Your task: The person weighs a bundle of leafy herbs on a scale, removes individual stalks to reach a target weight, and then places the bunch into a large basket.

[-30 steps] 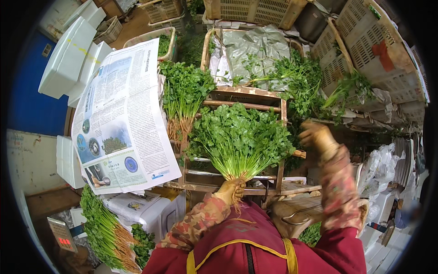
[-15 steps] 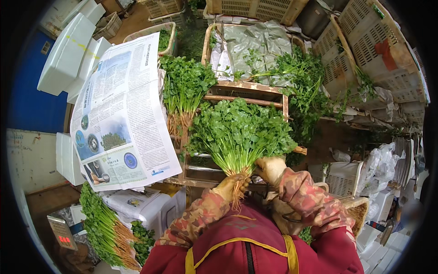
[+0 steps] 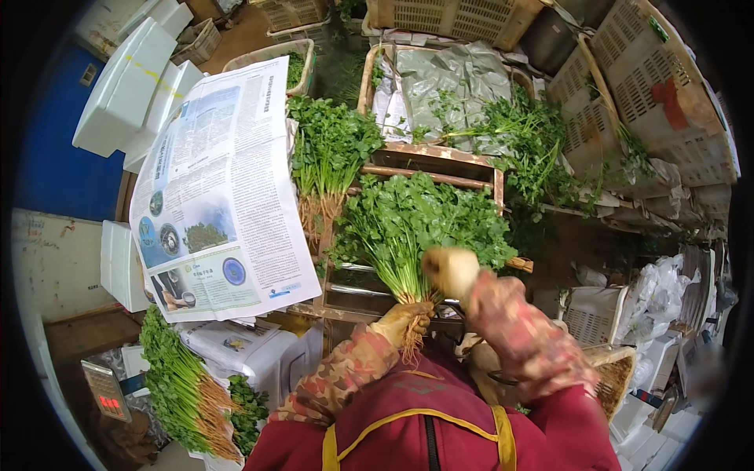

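A full bunch of leafy green herbs (image 3: 440, 216), which looks like coriander, fans away from me with its pale stems toward my body. My left hand (image 3: 404, 318), in a stained yellowish glove, is closed round the stem base. Thin brown roots hang below that fist. Smeared by motion, my gloved right hand (image 3: 449, 275) is over the right side of the stems; its fingers cannot be made out. Beneath the bunch lies a rusty metal frame (image 3: 369, 302) with bars. Another rooted bunch (image 3: 330, 153) rests just beyond, to the left.
Newspaper sheets (image 3: 228, 196) cover the left side, near white foam boxes (image 3: 126, 86). At lower left, more rooted greens (image 3: 184, 385) lie beside a scale with a red display (image 3: 108, 392). A plastic-covered crate (image 3: 448, 78) stands ahead; tall slatted crates (image 3: 652, 86) line the right.
My right hand has moved up and slightly left, from beside the stem base to over the stems. My left hand keeps its hold on the bunch. The whole view has shifted slightly.
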`<state>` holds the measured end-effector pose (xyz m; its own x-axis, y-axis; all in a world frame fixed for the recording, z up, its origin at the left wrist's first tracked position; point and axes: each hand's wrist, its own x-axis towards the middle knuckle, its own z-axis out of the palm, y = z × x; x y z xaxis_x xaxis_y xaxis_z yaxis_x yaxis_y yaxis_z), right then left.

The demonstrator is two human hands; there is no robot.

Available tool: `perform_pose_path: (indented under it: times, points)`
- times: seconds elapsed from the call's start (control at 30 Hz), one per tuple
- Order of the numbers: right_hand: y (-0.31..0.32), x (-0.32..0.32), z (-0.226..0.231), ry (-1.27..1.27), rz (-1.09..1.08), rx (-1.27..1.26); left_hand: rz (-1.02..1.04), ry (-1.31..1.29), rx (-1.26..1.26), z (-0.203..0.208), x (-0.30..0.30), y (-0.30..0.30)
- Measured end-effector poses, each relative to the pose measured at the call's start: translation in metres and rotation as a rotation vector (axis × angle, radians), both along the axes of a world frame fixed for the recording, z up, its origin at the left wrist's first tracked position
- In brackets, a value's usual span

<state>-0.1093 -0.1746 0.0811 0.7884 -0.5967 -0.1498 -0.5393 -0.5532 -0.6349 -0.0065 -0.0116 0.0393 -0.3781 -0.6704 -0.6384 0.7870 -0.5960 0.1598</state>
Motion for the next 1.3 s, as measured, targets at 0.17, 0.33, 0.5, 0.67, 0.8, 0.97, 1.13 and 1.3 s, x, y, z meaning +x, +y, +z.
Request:
perform_pose_path:
  times: [0.17,0.33,0.5,0.67,0.8,0.97,1.13,1.3]
  points:
    - [0.045,-0.055,0.114,0.041,0.599,0.835,-0.023,-0.038,-0.027,-0.002,-0.003,-0.004]
    - [0.001,-0.048,0.077,0.036,-0.226,0.367,0.003,-0.06,-0.077,-0.015,-0.007,0.003]
    - [0.015,-0.015,0.037,0.165,0.037,0.131,-0.053,-0.163,0.075,0.005,-0.006,-0.005]
    - [0.037,-0.053,0.076,0.28,0.452,0.537,-0.069,-0.242,-0.164,-0.012,-0.009,0.006]
    - [0.023,-0.018,0.1,0.126,-0.074,0.39,-0.057,-0.412,-0.174,-0.011,-0.019,-0.008]
    - [0.037,0.038,0.048,0.124,-0.072,-0.092,-0.133,-0.528,-0.18,0.008,-0.017,-0.013]
    - [0.035,0.017,0.05,-0.121,-0.313,0.326,-0.136,-0.774,-0.419,-0.003,-0.015,-0.01]
    - [0.03,-0.013,0.113,0.028,0.161,1.04,0.085,-0.127,-0.088,0.036,-0.009,-0.015]
